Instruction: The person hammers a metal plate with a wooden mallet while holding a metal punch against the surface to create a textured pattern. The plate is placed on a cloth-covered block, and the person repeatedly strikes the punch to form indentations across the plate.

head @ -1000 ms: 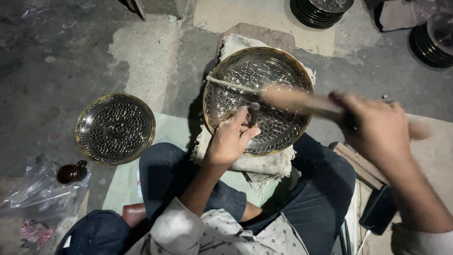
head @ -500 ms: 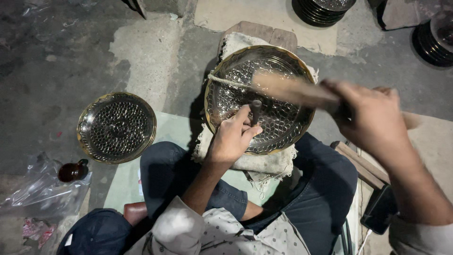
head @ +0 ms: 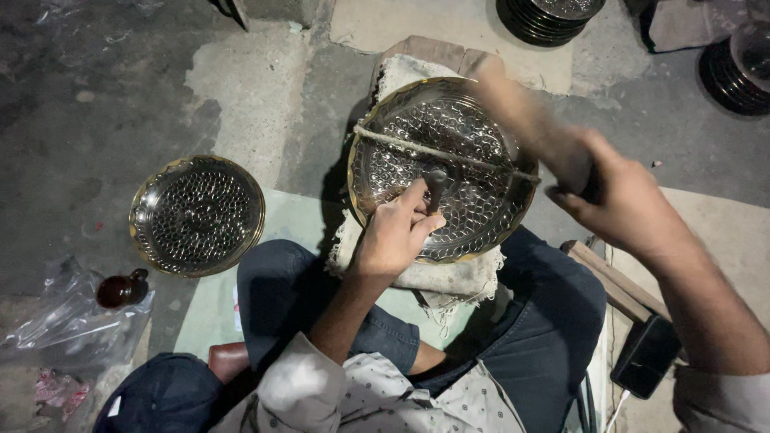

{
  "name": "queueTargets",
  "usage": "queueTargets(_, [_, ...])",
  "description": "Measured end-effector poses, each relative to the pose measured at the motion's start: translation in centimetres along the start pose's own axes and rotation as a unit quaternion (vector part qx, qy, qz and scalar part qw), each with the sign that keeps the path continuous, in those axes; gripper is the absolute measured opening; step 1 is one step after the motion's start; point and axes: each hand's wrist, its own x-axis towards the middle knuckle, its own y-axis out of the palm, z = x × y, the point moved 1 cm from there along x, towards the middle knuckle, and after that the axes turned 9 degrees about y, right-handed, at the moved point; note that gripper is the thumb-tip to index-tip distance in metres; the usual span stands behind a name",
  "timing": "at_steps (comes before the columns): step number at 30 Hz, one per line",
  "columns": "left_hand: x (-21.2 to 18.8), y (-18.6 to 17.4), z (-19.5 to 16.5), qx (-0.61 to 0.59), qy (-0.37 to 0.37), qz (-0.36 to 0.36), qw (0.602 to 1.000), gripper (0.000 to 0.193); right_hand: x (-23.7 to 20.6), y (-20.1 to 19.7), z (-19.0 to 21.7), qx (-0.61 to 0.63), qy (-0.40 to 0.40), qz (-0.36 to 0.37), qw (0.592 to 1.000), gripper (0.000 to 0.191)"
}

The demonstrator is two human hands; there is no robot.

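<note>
Lower edge: lap w/ dark trousers, patterned shirt cut off by frame. Left hand (head: 393, 236) has its grip closed round a short metal punch (head: 437, 183), tip set on the embossed brass plate (head: 385, 172), near its centre. Plate rests on a folded cloth pad (head: 449, 277) betw. the knees, a cord (head: 401, 143) across its face. Right hand (head: 618, 200) is raised over plate's right rim, grip clamped on a wooden mallet (head: 521, 120); mallet motion-blurred, head hard to make out. Left of the knee, a second embossed plate (head: 196, 215) lies on the concrete floor (head: 104, 120), well apart, w/ open floor beyond it. Clear plastic bag (head: 56, 321) and small dark bottle (head: 120, 289) at lower left. Far edge: stacked dark plates (head: 545, 20), cut off at top.
</note>
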Motion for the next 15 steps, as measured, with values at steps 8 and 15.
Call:
queueTargets(8, [0.1, -0.1, -0.1, 0.018, 0.005, 0.005, 1.000, 0.051, -0.5, -0.2, 0.2, -0.004, -0.038, -0.042, 0.998, 0.056])
queueTargets(15, [0.0, 0.1, 0.6, 0.019, 0.010, 0.005, 1.000, 0.046, -1.0, -0.7, 0.5, 0.091, 0.022, -0.002, 0.996, 0.062])
